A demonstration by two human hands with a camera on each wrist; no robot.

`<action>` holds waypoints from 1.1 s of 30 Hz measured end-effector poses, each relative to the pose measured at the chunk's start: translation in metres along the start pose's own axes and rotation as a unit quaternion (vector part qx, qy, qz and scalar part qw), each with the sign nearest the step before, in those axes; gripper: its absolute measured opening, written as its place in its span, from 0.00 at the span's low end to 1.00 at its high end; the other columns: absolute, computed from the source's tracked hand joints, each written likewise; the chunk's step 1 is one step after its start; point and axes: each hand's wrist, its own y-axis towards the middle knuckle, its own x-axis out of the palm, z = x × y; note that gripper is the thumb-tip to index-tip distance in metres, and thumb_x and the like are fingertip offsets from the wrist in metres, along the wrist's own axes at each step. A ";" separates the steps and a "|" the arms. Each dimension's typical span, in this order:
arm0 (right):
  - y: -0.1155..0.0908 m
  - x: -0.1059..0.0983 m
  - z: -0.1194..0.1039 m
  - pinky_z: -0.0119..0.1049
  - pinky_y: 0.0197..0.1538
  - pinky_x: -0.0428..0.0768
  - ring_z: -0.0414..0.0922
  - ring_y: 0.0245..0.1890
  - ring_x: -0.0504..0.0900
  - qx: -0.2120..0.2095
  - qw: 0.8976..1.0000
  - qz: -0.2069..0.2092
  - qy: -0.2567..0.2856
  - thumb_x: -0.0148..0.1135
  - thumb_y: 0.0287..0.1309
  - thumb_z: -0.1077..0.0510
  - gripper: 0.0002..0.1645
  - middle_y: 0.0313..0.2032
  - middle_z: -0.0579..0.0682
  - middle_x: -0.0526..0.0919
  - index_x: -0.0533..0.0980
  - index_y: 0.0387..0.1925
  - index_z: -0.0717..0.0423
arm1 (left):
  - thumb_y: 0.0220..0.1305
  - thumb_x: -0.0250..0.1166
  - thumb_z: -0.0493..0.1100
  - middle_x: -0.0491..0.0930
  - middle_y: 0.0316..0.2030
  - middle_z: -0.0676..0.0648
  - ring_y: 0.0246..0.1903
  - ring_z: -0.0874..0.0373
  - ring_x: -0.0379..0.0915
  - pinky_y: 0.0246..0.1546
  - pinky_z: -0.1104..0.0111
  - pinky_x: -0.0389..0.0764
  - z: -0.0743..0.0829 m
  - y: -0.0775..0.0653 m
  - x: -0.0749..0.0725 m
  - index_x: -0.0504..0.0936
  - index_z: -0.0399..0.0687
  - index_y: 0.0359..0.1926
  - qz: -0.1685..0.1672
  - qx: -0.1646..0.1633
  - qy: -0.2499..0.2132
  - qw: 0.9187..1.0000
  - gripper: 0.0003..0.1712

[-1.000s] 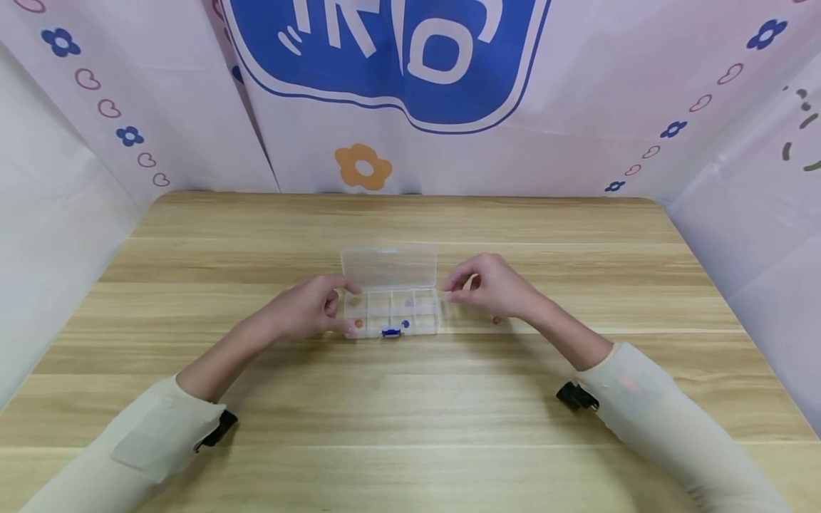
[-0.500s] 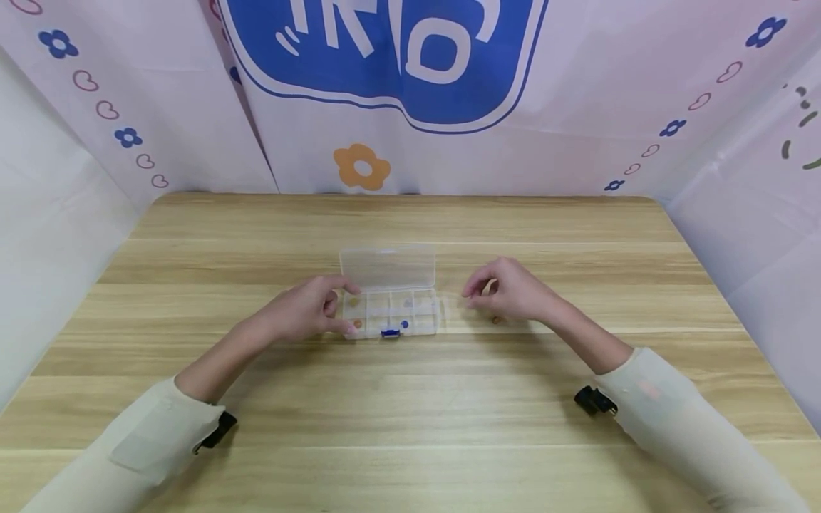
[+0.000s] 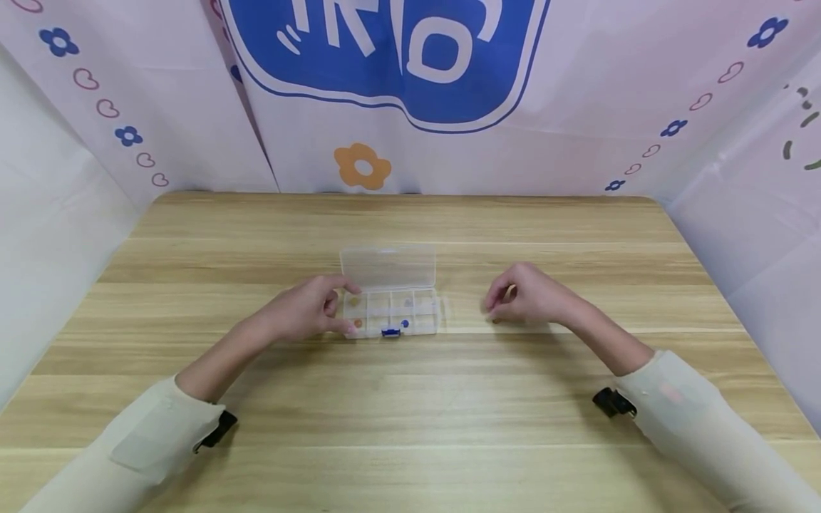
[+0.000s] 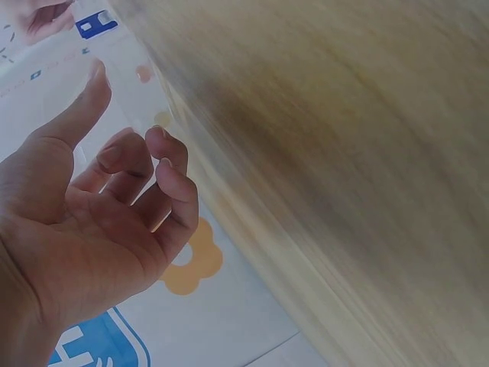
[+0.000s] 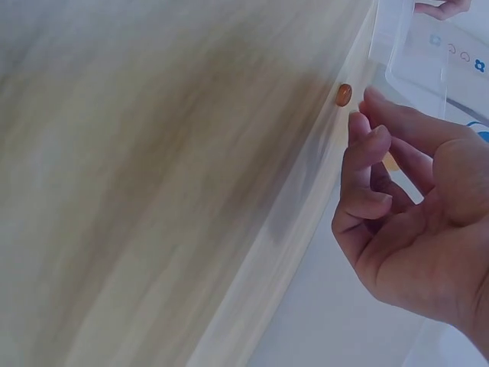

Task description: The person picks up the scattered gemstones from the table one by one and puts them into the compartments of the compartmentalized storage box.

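Observation:
A clear plastic compartment box point(image 3: 426, 325) stands on the table with its lid point(image 3: 388, 268) raised. My left hand point(image 3: 306, 308) holds the box's left end, index finger at the back and thumb at the front. Inside lie an orange piece point(image 3: 358, 323), a dark blue piece point(image 3: 405, 323), a yellowish piece point(image 3: 354, 302) and a pale purplish piece point(image 3: 409, 303), each in its own compartment. To the box's right, my right hand point(image 3: 522, 296) has thumb and index fingertips just beside a small amber oval capsule point(image 5: 344, 95) on the table; a gap shows between fingertips and capsule.
The wooden table point(image 3: 410, 413) carries the box near its middle. A blue latch point(image 3: 390, 333) sits at the box's front edge. Behind the table hangs a white printed cloth point(image 3: 513, 160). Black wrist cameras point(image 3: 613, 402) sit under both sleeves.
My right hand has moved from the box's right end rightward and slightly toward me, to the amber capsule. The left hand and the box have stayed in place.

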 end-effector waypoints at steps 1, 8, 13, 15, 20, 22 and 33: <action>-0.001 0.000 0.001 0.38 0.45 0.84 0.42 0.36 0.84 0.000 1.000 -0.001 -0.001 0.75 0.56 0.69 0.03 0.34 0.49 0.89 0.88 0.31 0.60 | 0.61 0.78 0.45 0.68 0.20 0.52 0.21 0.60 0.61 0.23 0.68 0.63 0.000 0.000 0.000 0.76 0.35 0.64 0.000 0.000 0.000 1.000 0.35; -0.003 0.000 0.004 0.34 0.41 0.82 0.41 0.36 0.84 0.016 1.000 -0.019 0.006 0.76 0.53 0.71 0.05 0.33 0.49 0.89 0.88 0.29 0.59 | 0.61 0.78 0.45 0.67 0.20 0.52 0.21 0.60 0.61 0.23 0.68 0.63 0.001 -0.001 0.000 0.76 0.34 0.65 -0.002 -0.004 -0.003 1.000 0.36; -0.003 0.002 0.004 0.34 0.36 0.82 0.42 0.35 0.84 0.030 0.999 -0.019 0.007 0.75 0.54 0.70 0.06 0.33 0.48 0.89 0.88 0.28 0.58 | 0.61 0.78 0.45 0.67 0.20 0.52 0.21 0.60 0.60 0.24 0.68 0.63 0.001 -0.001 -0.001 0.76 0.34 0.65 -0.002 -0.006 -0.005 1.000 0.36; -0.003 0.002 0.004 0.34 0.35 0.82 0.42 0.35 0.84 0.030 0.999 -0.020 0.004 0.76 0.55 0.69 0.07 0.33 0.48 0.89 0.87 0.27 0.57 | 0.61 0.78 0.45 0.67 0.20 0.52 0.21 0.60 0.60 0.23 0.68 0.63 0.001 -0.001 0.000 0.76 0.35 0.65 -0.002 -0.006 -0.005 1.000 0.35; -0.002 0.003 0.001 0.35 0.37 0.81 0.43 0.36 0.83 0.033 0.999 -0.029 0.000 0.75 0.57 0.68 0.08 0.33 0.48 0.88 0.84 0.27 0.54 | 0.61 0.77 0.45 0.67 0.19 0.52 0.20 0.60 0.60 0.22 0.69 0.62 0.000 -0.001 0.000 0.75 0.35 0.65 -0.003 -0.002 -0.006 1.000 0.36; -0.002 0.004 -0.001 0.36 0.39 0.81 0.44 0.37 0.83 0.035 0.999 -0.030 -0.001 0.75 0.59 0.67 0.07 0.33 0.47 0.88 0.84 0.29 0.55 | 0.61 0.77 0.46 0.67 0.19 0.53 0.20 0.60 0.60 0.21 0.69 0.61 0.000 -0.001 0.000 0.75 0.35 0.65 -0.004 -0.002 -0.006 1.000 0.36; 0.002 0.006 -0.006 0.39 0.45 0.81 0.43 0.38 0.82 0.020 1.000 -0.004 -0.002 0.73 0.60 0.65 0.06 0.34 0.45 0.87 0.84 0.30 0.54 | 0.61 0.77 0.44 0.67 0.18 0.53 0.19 0.60 0.60 0.21 0.70 0.62 0.000 -0.001 0.000 0.75 0.34 0.65 -0.004 0.004 -0.010 1.000 0.36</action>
